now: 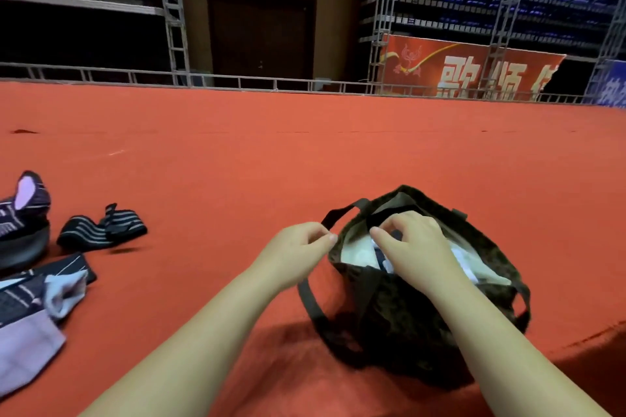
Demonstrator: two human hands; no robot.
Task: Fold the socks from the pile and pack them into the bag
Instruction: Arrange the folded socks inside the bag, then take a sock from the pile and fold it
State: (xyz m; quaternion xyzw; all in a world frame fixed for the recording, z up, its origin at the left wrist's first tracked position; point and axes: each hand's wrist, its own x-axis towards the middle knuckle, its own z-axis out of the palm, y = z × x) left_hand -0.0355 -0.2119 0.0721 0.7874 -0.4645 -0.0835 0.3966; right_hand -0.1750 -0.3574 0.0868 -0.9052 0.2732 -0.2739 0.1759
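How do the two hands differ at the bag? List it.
The left hand pinches the bag rim from outside; the right hand reaches into its opening over the packed socks. The left holds the edge; what the right grips is hidden. Both are bare, at the bag's mouth.

Dark brown mottled bag (406,318) with pale cream lining. Orange-red cloth on the bench (305,152). Black sock with grey stripes (101,230), another black-and-pink one (27,200), plus lilac and pale blue bits in the pile (30,322). Red banner (467,71), white lettering.
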